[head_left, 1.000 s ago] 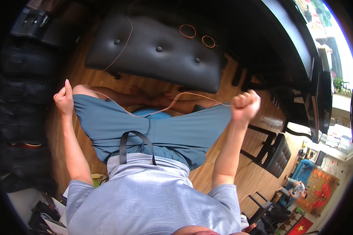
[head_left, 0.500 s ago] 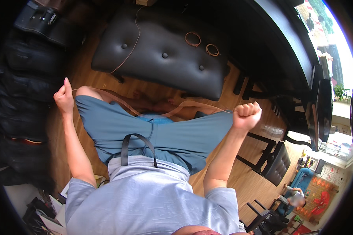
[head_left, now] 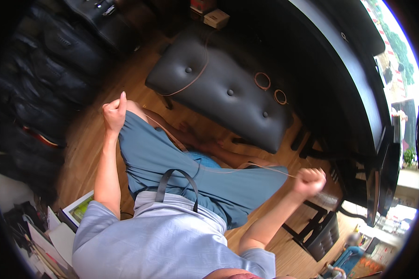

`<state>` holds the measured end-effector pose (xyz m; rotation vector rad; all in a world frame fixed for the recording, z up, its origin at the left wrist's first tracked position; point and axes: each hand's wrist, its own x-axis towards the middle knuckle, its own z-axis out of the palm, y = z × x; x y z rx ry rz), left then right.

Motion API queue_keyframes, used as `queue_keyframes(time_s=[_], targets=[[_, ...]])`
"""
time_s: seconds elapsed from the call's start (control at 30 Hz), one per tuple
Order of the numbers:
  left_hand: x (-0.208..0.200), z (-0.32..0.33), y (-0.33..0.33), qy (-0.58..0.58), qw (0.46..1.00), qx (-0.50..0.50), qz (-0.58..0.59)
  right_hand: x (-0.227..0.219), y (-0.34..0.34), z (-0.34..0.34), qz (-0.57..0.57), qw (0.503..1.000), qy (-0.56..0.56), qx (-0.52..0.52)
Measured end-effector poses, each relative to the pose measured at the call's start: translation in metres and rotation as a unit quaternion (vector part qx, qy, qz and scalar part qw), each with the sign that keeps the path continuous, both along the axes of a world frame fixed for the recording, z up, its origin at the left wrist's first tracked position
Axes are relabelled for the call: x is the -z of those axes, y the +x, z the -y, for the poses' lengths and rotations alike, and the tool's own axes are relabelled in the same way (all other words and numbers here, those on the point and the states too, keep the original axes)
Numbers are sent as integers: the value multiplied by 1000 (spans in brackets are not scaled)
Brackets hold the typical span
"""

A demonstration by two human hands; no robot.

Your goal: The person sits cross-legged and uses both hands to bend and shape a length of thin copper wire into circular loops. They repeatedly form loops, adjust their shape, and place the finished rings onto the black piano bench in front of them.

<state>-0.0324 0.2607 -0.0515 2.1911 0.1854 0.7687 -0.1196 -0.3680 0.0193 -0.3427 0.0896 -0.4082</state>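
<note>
- Plainly, the biggest thing is the black padded bench, button-tufted, standing on the wooden floor ahead of the person's knees.
- Across the bench's left end a thin tan cord trails in a curve and drops over its near edge towards the lap.
- Near the bench's right end lie two small cord rings, just beside each other.
- The left hand is up at the left knee, closed into a fist on the cord; the thumb sticks up.
- The right hand is a tight fist out beyond the right knee, closed on the cord's other stretch, which runs taut across the lap between both hands.
- The cord looks light, limp and thin, likely smooth enough to slip through a loose hold; I judge a firm pinch or a wrap round the fingers holds best, close to the stretch being worked.
</note>
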Motion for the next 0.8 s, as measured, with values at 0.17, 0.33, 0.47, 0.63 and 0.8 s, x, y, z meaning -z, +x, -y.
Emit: queue_keyframes(time_s=[0.17,0.33,0.47,0.63,0.8], targets=[[7,4,-2,0,999,37,5,-3,10,-37,-37,997,-18,-65],[-2,0,-3,4,1000,-4,-12,-4,-11,8,171,982,79,13],[-4,-6,1,3,1000,13,0,-1,4,-12,-7,999,-34,-35],[-5,6,-1,12,999,25,-36,-7,6,-30,29,1000,-1,-12],[-11,35,0,40,981,180,-51,-6,5,7,111,993,34,0]])
